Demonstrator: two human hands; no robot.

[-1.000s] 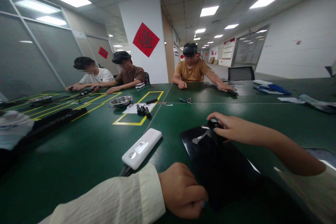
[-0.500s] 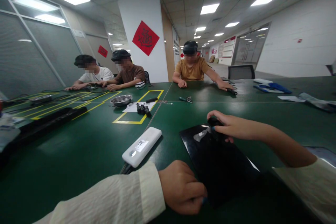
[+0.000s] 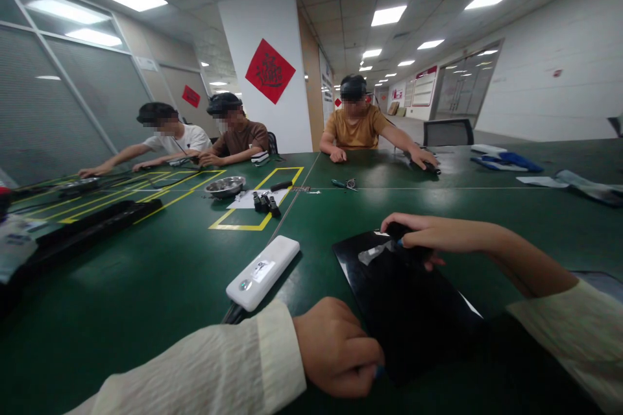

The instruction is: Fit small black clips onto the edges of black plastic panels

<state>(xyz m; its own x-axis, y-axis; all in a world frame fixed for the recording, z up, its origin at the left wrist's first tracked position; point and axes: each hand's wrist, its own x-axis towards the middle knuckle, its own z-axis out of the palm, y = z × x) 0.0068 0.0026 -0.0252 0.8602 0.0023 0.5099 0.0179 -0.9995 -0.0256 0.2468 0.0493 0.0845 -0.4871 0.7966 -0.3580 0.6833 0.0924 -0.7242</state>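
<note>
A glossy black sheet lies on the green table in front of me. My left hand is curled closed at its near left edge, and a spot of blue shows by the fingertips. Whatever those fingers grip is hidden. Over the far end of the sheet, my right hand is closed round a small black object, mostly covered by the fingers, so its kind is unclear. Blue shows at that thumb too. Beside it on the sheet lies a crumpled, clear-looking scrap.
Left of the sheet lies a white power bank with a cable. Beyond are several black parts on paper, a metal bowl, green-handled pliers and a long black tray. Three people sit across the table.
My right hand has turned and lowered slightly over the black object; my left hand stays put. At far left, a co-worker's arm has stretched out along the table.
</note>
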